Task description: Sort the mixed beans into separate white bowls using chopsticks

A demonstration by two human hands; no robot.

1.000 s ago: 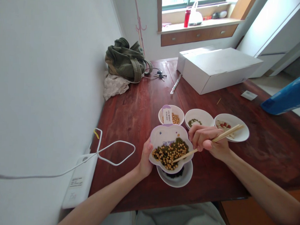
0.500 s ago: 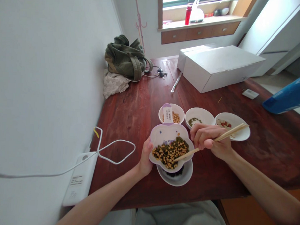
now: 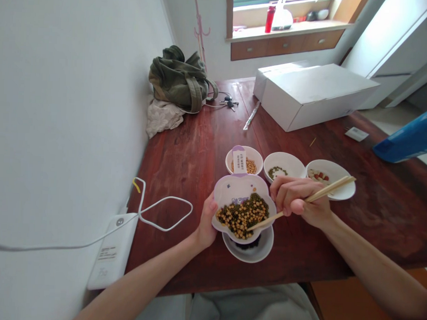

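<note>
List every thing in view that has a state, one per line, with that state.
left hand: gripping the rim of the flower-shaped bowl.
right hand: closed on the chopsticks.
chopsticks: held, tips in the mixed beans.
flower-shaped bowl: tilted, lifted over another bowl, part filled with mixed beans.
lower bowl: on the table, holding dark contents.
three small bowls: upright, nearly empty.
white box: closed.
green bag: slumped against the wall.

label on small bowl point(image 3: 239, 161) | print too small to read
</note>
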